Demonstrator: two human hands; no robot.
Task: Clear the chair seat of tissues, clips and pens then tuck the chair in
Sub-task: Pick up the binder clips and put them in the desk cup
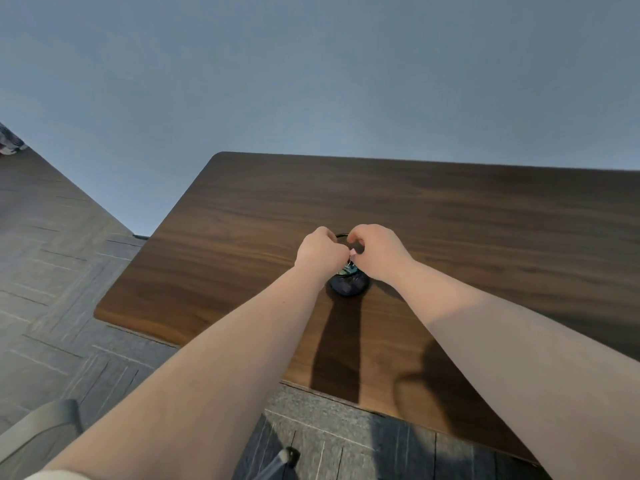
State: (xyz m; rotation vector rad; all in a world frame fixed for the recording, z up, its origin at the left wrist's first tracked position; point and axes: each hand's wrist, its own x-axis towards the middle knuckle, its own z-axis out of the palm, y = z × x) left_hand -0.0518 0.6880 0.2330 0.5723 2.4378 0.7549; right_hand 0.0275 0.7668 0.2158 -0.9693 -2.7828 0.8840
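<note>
Both my hands are stretched out over a dark mesh cup that stands on the wooden desk. My left hand is curled into a fist at the cup's left rim; what it holds is hidden. My right hand pinches a small pink clip with a wire handle just above the cup's mouth. Small bluish items show inside the cup. Part of the grey chair shows at the bottom left corner, and one chair leg with a caster shows at the bottom middle. The seat itself is out of view.
The desk backs onto a plain blue-grey wall. Grey patterned carpet covers the floor left of and in front of the desk. A shoe-like object lies at the far left edge.
</note>
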